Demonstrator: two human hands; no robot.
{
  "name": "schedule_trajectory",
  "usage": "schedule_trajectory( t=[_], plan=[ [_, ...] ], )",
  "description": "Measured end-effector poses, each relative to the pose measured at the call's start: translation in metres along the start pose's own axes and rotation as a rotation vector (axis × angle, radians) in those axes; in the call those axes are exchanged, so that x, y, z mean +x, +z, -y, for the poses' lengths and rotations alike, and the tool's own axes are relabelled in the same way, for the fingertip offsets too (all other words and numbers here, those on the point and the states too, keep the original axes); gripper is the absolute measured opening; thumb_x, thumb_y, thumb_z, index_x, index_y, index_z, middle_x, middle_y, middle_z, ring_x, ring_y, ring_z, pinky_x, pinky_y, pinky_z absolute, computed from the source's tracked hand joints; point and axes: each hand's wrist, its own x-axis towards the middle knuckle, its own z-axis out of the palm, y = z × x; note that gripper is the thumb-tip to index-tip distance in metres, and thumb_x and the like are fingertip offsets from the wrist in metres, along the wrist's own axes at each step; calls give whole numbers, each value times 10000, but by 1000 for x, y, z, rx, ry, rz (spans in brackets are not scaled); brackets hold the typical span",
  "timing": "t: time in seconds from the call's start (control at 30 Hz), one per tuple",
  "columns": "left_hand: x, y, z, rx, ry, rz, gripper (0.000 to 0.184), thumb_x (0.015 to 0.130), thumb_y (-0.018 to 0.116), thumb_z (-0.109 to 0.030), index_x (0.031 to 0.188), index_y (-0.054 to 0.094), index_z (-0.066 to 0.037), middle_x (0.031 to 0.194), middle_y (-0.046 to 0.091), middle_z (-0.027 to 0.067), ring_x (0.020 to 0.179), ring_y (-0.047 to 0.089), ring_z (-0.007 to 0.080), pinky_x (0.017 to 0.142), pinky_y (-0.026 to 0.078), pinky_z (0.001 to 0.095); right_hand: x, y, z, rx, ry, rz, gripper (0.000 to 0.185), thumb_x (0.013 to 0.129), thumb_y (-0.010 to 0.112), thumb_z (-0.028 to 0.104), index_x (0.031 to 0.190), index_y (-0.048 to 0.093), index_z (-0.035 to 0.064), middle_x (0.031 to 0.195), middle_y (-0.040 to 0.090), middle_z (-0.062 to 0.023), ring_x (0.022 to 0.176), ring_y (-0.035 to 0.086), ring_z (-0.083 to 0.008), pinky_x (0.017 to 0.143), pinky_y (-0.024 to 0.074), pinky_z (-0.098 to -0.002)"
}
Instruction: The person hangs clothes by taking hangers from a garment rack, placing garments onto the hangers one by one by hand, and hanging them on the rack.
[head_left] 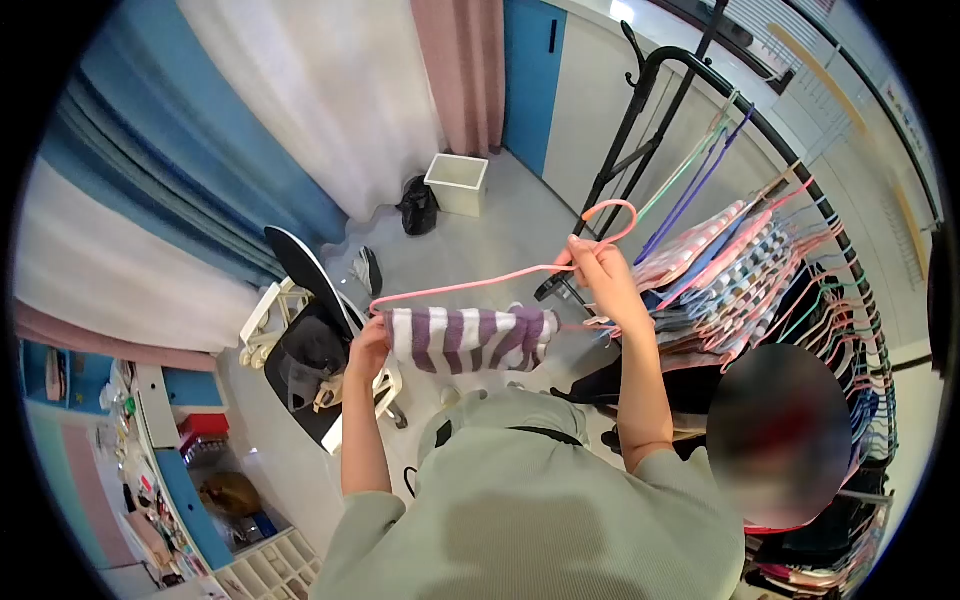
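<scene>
A pink clothes hanger (470,283) is held sideways in front of my body, its hook pointing right. Over its lower bar hangs a purple-and-white striped cloth (470,338), fuzzy like a towel. My right hand (598,272) is closed, pinching the hanger near the base of the hook. At the opposite end, my left hand (368,347) is closed at the hanger's corner and the cloth's left edge. Its fingertips are partly hidden, so I cannot tell how much of each they grip.
On the right stands a black clothes rack (800,170) with several hangers and patterned cloths (735,270). A black-and-white chair (315,375) stands left, holding a dark cap. A white bin (460,185) and black bag (418,207) lie beyond. A blurred round patch hides part of the rack.
</scene>
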Motion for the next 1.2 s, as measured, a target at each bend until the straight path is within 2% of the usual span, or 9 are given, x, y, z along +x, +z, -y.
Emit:
schedule_trajectory(
  t=[0.17, 0.33, 0.43, 0.57, 0.63, 0.73, 0.97, 1.1, 1.2],
  plan=[
    [3, -11, -15, 213, -10, 207, 432, 676, 628, -146, 1082, 580, -7, 978, 618, 43, 869, 565, 162, 763, 413, 269, 1, 12, 10, 9, -3, -70, 415, 928, 417, 326, 750, 628, 17, 487, 270, 65, 457, 260, -51, 443, 214, -245],
    [11, -14, -32, 514, -13, 63, 134, 792, 566, -55, 891, 635, 5, 718, 578, -38, 631, 498, 60, 560, 386, 204, -3, 29, 27, -1, -7, -88, 409, 927, 424, 319, 737, 627, 18, 488, 278, 68, 459, 258, -45, 443, 210, -240],
    [27, -42, -21, 794, 129, 29, 117, 816, 536, -49, 843, 624, 23, 668, 565, -22, 597, 491, 55, 537, 370, 208, -4, 42, 32, 0, -17, -127, 418, 927, 425, 314, 712, 627, 18, 476, 271, 70, 452, 244, -43, 436, 199, -243],
    [41, -76, -17, 827, 132, 79, 146, 850, 492, -45, 829, 616, 30, 647, 548, -15, 560, 485, 56, 499, 386, 225, -6, 62, 39, 64, -44, -229, 443, 931, 417, 302, 682, 632, 5, 455, 264, 76, 436, 228, -40, 425, 181, -245],
    [38, -66, -12, 540, 97, -16, 156, 858, 490, -61, 874, 616, 30, 682, 560, -4, 652, 522, 61, 588, 450, 221, -5, 70, 43, 102, -72, -266, 455, 934, 410, 295, 675, 636, -3, 449, 265, 78, 431, 220, -40, 423, 175, -245],
    [41, -88, -7, 937, 191, 34, 179, 856, 476, -47, 924, 620, 36, 719, 571, -7, 682, 503, 54, 620, 425, 204, -3, 77, 46, 127, -120, -284, 471, 938, 397, 286, 671, 644, -13, 449, 268, 78, 430, 211, -44, 424, 172, -245],
    [59, -138, 28, 712, 11, 60, 174, 834, 492, -33, 921, 628, 31, 707, 566, -18, 673, 493, 50, 601, 413, 208, -15, 101, 55, -18, -48, -382, 467, 937, 398, 288, 662, 632, -8, 462, 278, 72, 439, 230, -44, 429, 179, -239],
    [52, -98, 1, 797, 423, -77, 249, 850, 527, -63, 1093, 545, -13, 943, 593, 36, 908, 553, 135, 818, 431, 276, -20, 105, 52, 10, -31, -399, 450, 933, 406, 291, 680, 629, -6, 475, 295, 65, 452, 257, -45, 434, 192, -234],
    [37, -58, -39, 677, 478, -14, 266, 837, 531, -41, 1100, 513, -9, 977, 576, 55, 925, 551, 148, 842, 423, 278, -24, 110, 49, -9, -20, -422, 443, 934, 406, 291, 693, 630, -6, 475, 292, 66, 453, 259, -45, 434, 194, -235]
  ],
)
